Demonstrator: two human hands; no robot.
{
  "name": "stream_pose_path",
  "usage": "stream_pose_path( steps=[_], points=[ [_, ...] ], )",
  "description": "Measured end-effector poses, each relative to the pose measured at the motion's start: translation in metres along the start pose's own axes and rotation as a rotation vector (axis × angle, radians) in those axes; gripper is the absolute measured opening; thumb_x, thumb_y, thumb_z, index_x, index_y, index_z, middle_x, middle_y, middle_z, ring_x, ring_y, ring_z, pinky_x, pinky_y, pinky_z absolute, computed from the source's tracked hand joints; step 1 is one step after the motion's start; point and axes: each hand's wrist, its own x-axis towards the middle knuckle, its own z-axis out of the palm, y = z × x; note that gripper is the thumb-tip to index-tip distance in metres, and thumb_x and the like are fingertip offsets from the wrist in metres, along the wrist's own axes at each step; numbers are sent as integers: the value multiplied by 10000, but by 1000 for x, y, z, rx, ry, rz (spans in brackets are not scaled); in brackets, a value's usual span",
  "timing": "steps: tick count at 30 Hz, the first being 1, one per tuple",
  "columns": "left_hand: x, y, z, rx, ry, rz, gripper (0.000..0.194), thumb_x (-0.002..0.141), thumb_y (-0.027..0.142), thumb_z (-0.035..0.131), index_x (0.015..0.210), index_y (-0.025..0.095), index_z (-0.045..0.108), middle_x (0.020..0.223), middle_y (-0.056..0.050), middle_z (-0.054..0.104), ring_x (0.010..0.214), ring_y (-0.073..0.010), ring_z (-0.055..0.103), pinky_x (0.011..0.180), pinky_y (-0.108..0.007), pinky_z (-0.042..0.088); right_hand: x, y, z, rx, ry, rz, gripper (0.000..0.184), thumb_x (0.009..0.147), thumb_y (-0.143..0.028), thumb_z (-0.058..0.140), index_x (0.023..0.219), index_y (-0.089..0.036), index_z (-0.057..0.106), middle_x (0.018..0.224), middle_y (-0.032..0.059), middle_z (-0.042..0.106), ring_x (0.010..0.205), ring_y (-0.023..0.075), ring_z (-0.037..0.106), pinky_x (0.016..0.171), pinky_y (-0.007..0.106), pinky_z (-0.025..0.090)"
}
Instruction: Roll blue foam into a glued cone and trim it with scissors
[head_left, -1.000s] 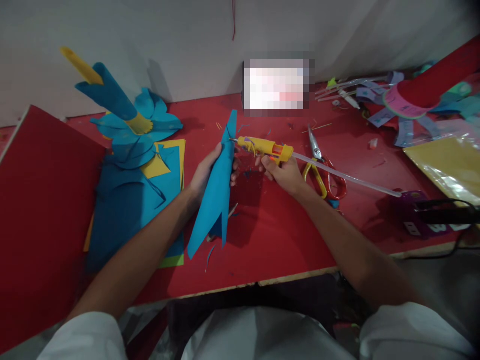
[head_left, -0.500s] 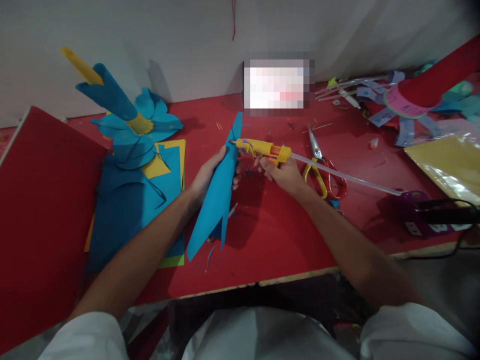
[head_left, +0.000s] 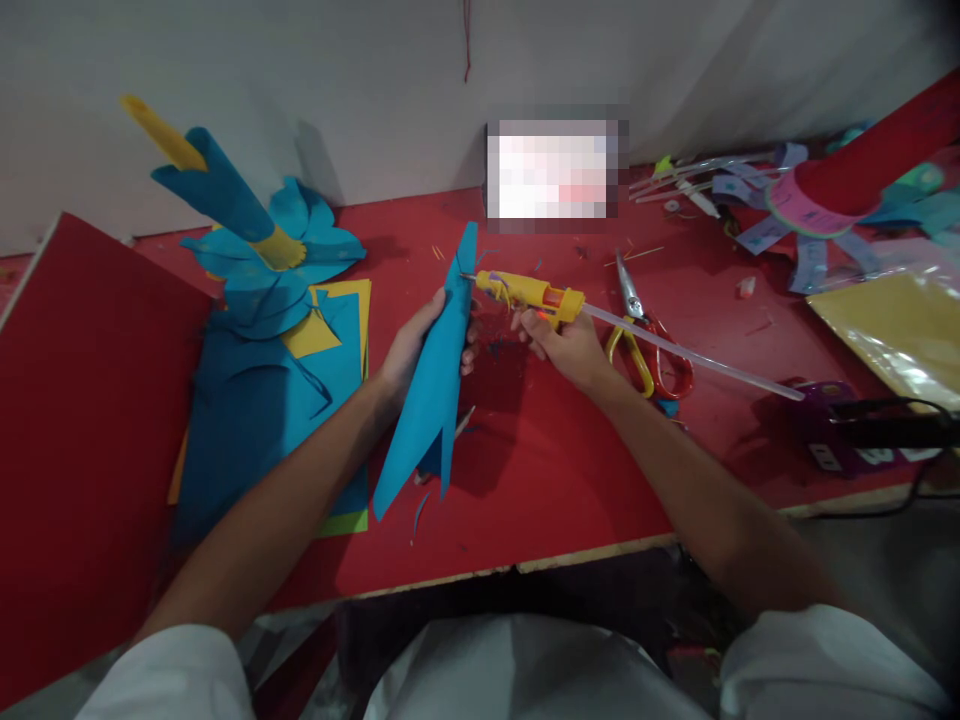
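My left hand [head_left: 412,345] is wrapped round a rolled blue foam or paper sheet [head_left: 431,385], its thumb on the near side and fingertips showing past the right edge. The roll flares toward me and narrows at the far end. In my right hand [head_left: 566,345] is a yellow glue gun [head_left: 529,292], held by the handle. Its metal nozzle points left and meets the blue roll's upper part, at or very near the overlapping edge. A long clear glue stick [head_left: 690,350] sticks out of the gun's back.
Scissors [head_left: 634,310] lie right of the gun, near a purple power strip [head_left: 832,430]. A blue-and-yellow paper flower [head_left: 225,200] and stacked sheets [head_left: 255,420] are on the left. A blurred screen [head_left: 553,175] leans on the wall. A yellow packet [head_left: 900,320] lies at right.
The nozzle has moved slightly up along the roll's edge. The far end of the blue roll has shifted a little left, with both hands keeping their hold.
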Motion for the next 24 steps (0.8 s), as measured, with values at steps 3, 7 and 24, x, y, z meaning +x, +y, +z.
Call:
stream_pose_path(
  steps=[3, 7, 24],
  points=[
    [0, -1, 0, 34, 2, 18, 412, 1047, 556, 554, 1084, 161, 663, 719, -19, 650, 517, -141, 628, 463, -237, 528, 0, -1, 0, 12, -28, -21, 676, 814, -893, 619, 855, -221, 682, 706, 6, 588, 578, 129, 465, 511, 285, 371],
    [0, -4, 0, 90, 0, 0, 428, 1023, 581, 589, 1012, 159, 662, 735, -29, 659, 532, -141, 634, 475, -238, 533, -1, 2, 0, -5, -75, -22, 651, 841, -869, 619, 882, -225, 703, 711, 6, 591, 581, 132, 447, 519, 284, 385],
    [-1, -3, 1, 72, -1, -6, 432, 1030, 575, 583, 996, 150, 654, 734, -30, 647, 531, -141, 631, 476, -237, 528, -1, 2, 0, -40, -39, -28, 646, 853, -850, 611, 901, -215, 716, 716, 11, 603, 610, 146, 496, 532, 287, 403]
  ],
)
